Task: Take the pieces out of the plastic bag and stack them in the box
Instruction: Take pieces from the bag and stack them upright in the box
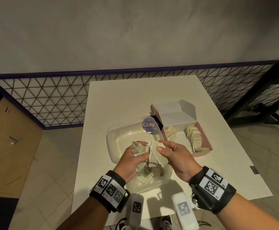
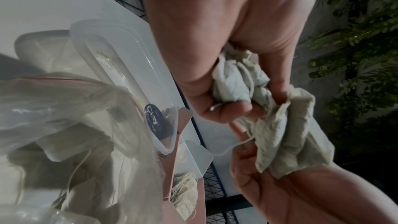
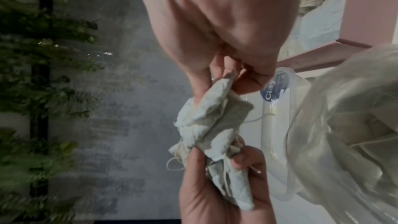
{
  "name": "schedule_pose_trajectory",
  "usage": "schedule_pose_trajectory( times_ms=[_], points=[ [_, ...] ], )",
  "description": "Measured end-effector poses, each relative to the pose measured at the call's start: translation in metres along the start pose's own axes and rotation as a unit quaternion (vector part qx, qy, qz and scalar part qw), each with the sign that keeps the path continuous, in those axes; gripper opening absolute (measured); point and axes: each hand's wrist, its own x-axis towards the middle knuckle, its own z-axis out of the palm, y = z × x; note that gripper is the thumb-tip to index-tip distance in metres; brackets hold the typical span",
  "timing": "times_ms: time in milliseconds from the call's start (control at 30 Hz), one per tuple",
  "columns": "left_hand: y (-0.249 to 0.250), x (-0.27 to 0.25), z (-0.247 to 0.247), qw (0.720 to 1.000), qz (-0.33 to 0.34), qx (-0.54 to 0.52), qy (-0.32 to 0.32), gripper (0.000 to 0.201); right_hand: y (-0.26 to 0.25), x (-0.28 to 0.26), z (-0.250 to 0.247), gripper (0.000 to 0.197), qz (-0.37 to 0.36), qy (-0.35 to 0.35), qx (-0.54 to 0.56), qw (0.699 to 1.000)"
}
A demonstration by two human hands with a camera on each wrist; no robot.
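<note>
Both hands hover over the table and share a tangle of pale tea bags with strings. My left hand (image 1: 139, 154) grips a crumpled bunch of tea bags (image 2: 234, 81) in its curled fingers. My right hand (image 1: 160, 145) pinches the edge of a tea bag (image 3: 217, 108) joined to that bunch, between thumb and fingers. Below the hands lies the clear plastic bag (image 1: 145, 182), with more tea bags inside. To the right stands the open pink box (image 1: 206, 141), holding rows of stacked tea bags (image 1: 196, 138).
A clear plastic lid (image 1: 118, 130) with a blue "Clay" sticker (image 1: 148, 125) lies between the bag and the box. The white table (image 1: 135, 97) is small; a wire fence (image 1: 52, 100) runs behind it and a cardboard surface (image 1: 10, 138) sits to the left.
</note>
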Motion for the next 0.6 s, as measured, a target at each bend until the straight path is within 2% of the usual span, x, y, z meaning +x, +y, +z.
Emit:
schedule_pose_trajectory(
  times_ms=[67, 167, 333, 467, 533, 600],
  points=[
    [0.001, -0.002, 0.001, 1.0, -0.011, 0.001, -0.004, 0.028, -0.003, -0.002, 0.001, 0.022, 0.035, -0.029, 0.017, 0.999],
    [0.003, -0.002, 0.001, 0.999, -0.035, -0.023, -0.004, 0.032, -0.009, -0.001, -0.002, 0.011, 0.041, -0.031, 0.021, 0.998],
    [0.01, -0.001, -0.004, 0.99, -0.07, -0.126, -0.003, 0.037, -0.017, 0.005, -0.018, 0.01, -0.008, 0.001, -0.042, 0.999],
    [0.012, -0.002, -0.012, 0.988, -0.065, -0.138, -0.006, 0.043, -0.025, 0.007, -0.031, 0.009, -0.07, 0.021, -0.1, 0.992],
    [0.012, -0.003, -0.013, 0.988, -0.062, -0.138, -0.015, 0.042, -0.029, 0.004, -0.033, 0.008, -0.087, 0.001, -0.115, 0.989],
    [0.012, -0.002, -0.013, 0.989, -0.062, -0.131, -0.01, 0.039, -0.031, 0.0, -0.031, 0.012, -0.073, -0.048, -0.107, 0.99]
  ],
)
